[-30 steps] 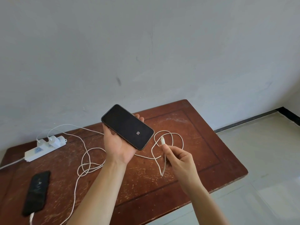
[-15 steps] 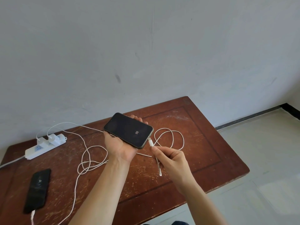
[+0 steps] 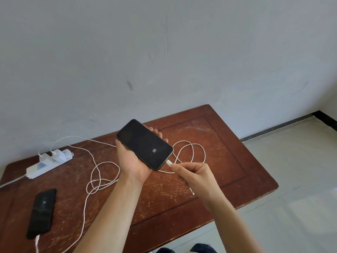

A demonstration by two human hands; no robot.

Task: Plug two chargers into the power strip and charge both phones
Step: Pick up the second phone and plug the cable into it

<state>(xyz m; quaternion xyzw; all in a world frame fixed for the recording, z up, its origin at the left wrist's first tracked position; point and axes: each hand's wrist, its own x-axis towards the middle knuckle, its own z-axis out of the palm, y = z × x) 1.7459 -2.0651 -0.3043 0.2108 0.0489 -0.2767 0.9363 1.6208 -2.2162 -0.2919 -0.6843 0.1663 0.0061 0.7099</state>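
Observation:
My left hand (image 3: 132, 161) holds a black phone (image 3: 144, 144) above the table, screen up with a small white mark lit on it. My right hand (image 3: 191, 175) pinches the white cable plug (image 3: 168, 163), which sits against the phone's lower end. The white cable (image 3: 191, 152) loops over the table behind the hands. A second black phone (image 3: 42, 212) lies at the left front with a cable in its near end. A white power strip (image 3: 45, 166) at the back left carries two white chargers (image 3: 57, 155).
The brown wooden table (image 3: 209, 134) stands against a grey wall. More white cable (image 3: 98, 181) coils on the table left of my left forearm. Pale floor tiles (image 3: 291, 170) lie to the right, with a dark skirting line along the wall.
My right hand brought the cable plug from a short way off up to the phone's lower end. The left hand tilted and lowered the phone a little.

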